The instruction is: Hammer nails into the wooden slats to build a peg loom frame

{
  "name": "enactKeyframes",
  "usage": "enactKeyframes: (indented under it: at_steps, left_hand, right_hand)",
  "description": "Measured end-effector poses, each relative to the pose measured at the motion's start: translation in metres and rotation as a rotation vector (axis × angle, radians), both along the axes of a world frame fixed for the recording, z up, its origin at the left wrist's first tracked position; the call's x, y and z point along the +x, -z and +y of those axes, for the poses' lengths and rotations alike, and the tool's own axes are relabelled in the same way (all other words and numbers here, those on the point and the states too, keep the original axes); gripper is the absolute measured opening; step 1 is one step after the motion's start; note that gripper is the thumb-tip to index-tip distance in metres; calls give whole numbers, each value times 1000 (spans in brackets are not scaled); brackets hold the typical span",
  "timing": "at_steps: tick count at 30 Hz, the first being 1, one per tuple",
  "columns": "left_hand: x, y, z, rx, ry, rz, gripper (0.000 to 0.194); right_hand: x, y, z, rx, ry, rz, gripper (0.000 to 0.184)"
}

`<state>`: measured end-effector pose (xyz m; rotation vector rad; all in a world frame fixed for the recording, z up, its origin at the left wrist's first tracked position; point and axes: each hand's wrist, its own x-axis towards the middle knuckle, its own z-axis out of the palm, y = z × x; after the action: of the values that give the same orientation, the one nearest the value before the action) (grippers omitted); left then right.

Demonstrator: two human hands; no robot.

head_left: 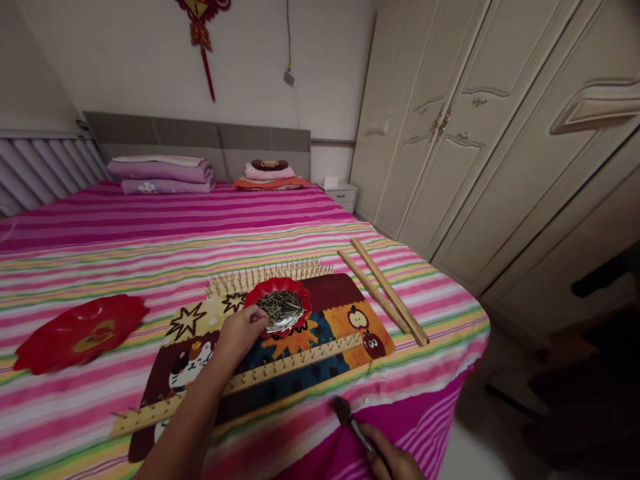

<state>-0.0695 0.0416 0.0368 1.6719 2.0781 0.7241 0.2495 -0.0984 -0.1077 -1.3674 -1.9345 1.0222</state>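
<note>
Behind the left forearm (193, 413), a nail-studded strip (300, 361) (partly hidden).

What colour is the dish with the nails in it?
The dish is red, seen best in the head view, the only one here.

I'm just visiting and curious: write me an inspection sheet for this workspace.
Surface: striped bedcover, patterned mat on it.
Job's things: nail-studded front strip, nail-studded wood behind; red dish of loose nails.
Clutter: red tray at left, bare wooden strips at right.
Hands: left at the dish, grip unclear; right holds a dark-headed tool.
Cables: one hanging on the wall.
Surroundings: folded bedding, wardrobe.
</note>
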Motion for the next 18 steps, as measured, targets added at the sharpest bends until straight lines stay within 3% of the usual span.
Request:
enactKeyframes:
  at_steps: [4, 7, 10, 14, 18]
  left_hand:
    - [-30, -7, -51, 33, -132, -152, 22]
    - [-57, 10, -90, -13, -221, -234, 30]
    - [-77, 35, -119, -82, -206, -358, 33]
    - [-82, 50, -133, -104, -218, -405, 34]
    - [-76, 43, -130, -110, -262, -251, 31]
  right_hand:
    - [-1, -1, -3, -5, -19, -29, 39]
    - [-1, 2, -5, -6, 1, -86, 41]
    - [-1, 4, -5, -12, -20, -123, 41]
    - [-3, 2, -5, -9, -55, -190, 44]
    - [-6, -1, -5, -29, -67, -245, 47]
